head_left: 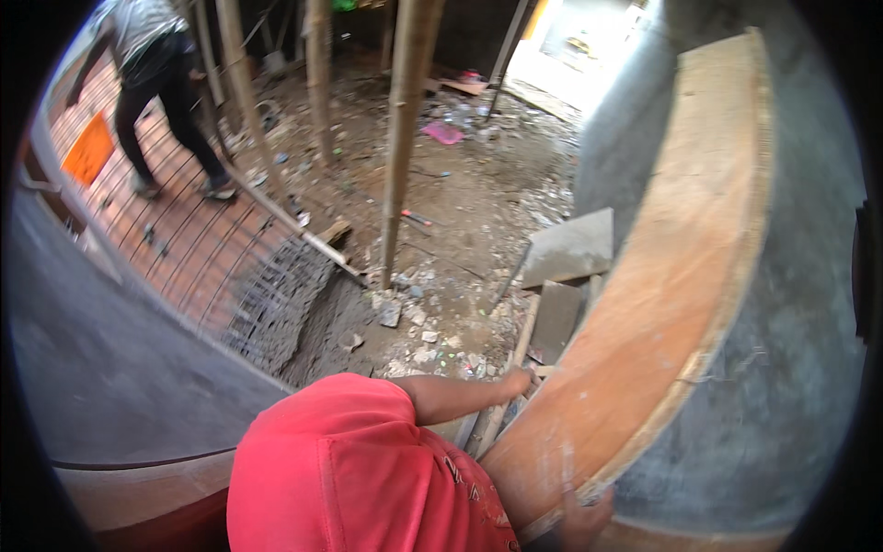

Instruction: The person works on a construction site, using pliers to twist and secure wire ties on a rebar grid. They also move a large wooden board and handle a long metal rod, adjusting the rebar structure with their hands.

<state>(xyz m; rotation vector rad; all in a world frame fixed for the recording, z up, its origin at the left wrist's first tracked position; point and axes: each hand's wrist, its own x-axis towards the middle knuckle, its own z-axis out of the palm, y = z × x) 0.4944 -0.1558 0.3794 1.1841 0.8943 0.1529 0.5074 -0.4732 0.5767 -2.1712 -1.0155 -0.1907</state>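
Observation:
A long orange-brown wooden board (664, 285) with a pale, rough edge slants from just in front of me up toward the far right, along the grey wall. My left hand (521, 379) is closed at the board's left edge, its fingers partly hidden. Lower down, my right hand (586, 517) grips the near end at the right edge, thumb side on the face and the other fingers out of sight. A red sleeve and shirt (340, 469) cover my left shoulder and fill the bottom of the view.
Upright bamboo poles (405, 138) stand ahead on rubble-strewn ground. Grey slabs (572, 247) and wooden strips (522, 336) lie beside the board. At left, another person (166, 83) stands on a rebar grid (189, 248), partly covered by wet concrete (290, 308), near an orange sheet (89, 150).

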